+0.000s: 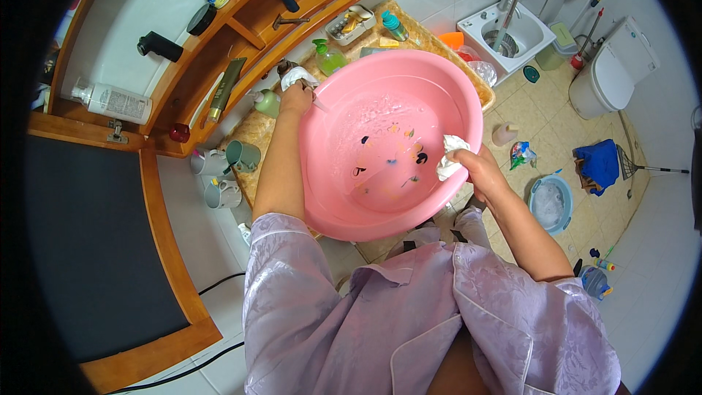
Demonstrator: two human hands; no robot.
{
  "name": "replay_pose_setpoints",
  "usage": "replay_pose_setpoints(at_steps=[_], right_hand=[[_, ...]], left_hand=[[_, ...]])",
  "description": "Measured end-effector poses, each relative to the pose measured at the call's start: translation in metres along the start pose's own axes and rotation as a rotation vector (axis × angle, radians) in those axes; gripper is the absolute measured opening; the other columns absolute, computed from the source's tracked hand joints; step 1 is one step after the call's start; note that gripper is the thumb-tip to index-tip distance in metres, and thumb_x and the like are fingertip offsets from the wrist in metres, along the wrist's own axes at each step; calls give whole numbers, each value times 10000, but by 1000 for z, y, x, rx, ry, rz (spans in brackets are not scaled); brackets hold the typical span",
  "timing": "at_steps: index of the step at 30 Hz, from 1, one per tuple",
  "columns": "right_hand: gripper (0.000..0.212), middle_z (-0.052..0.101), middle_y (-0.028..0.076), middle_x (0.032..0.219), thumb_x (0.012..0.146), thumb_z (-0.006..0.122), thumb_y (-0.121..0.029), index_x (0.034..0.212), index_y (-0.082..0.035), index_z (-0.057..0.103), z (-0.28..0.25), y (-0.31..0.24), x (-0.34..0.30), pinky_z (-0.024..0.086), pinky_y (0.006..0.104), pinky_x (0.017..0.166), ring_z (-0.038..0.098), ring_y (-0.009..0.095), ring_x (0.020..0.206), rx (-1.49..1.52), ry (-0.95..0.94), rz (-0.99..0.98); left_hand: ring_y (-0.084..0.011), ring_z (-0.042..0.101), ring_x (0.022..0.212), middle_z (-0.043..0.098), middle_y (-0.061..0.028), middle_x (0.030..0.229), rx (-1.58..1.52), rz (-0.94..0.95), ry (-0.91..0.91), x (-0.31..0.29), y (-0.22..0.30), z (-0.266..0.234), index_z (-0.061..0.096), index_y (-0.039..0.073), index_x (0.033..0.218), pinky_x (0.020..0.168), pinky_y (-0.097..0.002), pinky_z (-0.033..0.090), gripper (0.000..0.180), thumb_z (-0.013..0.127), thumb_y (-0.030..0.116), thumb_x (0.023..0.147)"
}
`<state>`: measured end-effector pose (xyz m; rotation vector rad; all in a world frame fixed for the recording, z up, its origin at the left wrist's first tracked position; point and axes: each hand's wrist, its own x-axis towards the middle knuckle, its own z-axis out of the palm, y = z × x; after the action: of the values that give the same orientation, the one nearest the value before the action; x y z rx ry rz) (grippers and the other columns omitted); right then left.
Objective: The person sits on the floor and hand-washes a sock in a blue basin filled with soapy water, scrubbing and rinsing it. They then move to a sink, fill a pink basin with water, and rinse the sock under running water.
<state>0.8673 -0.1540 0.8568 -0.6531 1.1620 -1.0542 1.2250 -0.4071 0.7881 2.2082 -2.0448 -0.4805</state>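
A large round pink basin [336,213] is in front of me, with shallow, rippling water in it. Small black, yellow and green shapes show at its bottom; whether they are printed or loose, I cannot tell. On the right rim my right hand [482,172] is closed around a crumpled white cloth [452,157], thumb over the rim. My left hand [296,96] is at the basin's upper left edge, fingers bent and partly hidden. Another white cloth [297,76] lies against those fingers, and a narrow greyish piece juts over the rim there. What that hand grips is unclear.
A brown stone counter [479,86] bears a green pump bottle [331,60] and a soap dish [351,25]. Wooden shelves [241,33] stand to the left, above cups [243,155]. Rightward are a white mop sink [504,29], a toilet [610,73] and a blue bucket [550,203].
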Motion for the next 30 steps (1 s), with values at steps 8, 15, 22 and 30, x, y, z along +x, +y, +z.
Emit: replay_pose_setpoints(at_steps=[8, 15, 22, 30], right_hand=[[346, 611, 77, 872, 723, 561, -125, 1038, 18, 543, -2, 3, -2, 486, 282, 655, 605, 156, 747, 19, -26, -22], [340, 598, 88, 851, 720, 585, -100, 1026, 37, 526, -7, 6, -4, 469, 292, 694, 590, 170, 744, 38, -23, -29], [343, 611, 69, 864, 719, 565, -121, 1032, 17, 547, -5, 8, -5, 469, 276, 675, 595, 149, 748, 5, -11, -55], [356, 600, 90, 869, 724, 576, -96, 1048, 40, 523, -11, 11, -7, 467, 286, 710, 593, 169, 766, 20, -22, -40]], left_hand=[[-343, 555, 1011, 591, -209, 1068, 14, 19, 21, 0, -3, 1, 553, 18, 1084, 886, -408, 419, 342, 465, 253, 851], [-342, 555, 1012, 590, -205, 1073, -1, 41, 20, 2, -5, 4, 545, 20, 1096, 887, -407, 419, 345, 459, 248, 852], [-344, 551, 1022, 589, -206, 1076, -21, 20, 17, 8, -14, 9, 547, 30, 1101, 892, -404, 417, 347, 460, 250, 847], [-334, 556, 1017, 592, -203, 1072, -50, 9, -3, 5, -10, 6, 555, 30, 1088, 890, -403, 418, 341, 471, 243, 834]])
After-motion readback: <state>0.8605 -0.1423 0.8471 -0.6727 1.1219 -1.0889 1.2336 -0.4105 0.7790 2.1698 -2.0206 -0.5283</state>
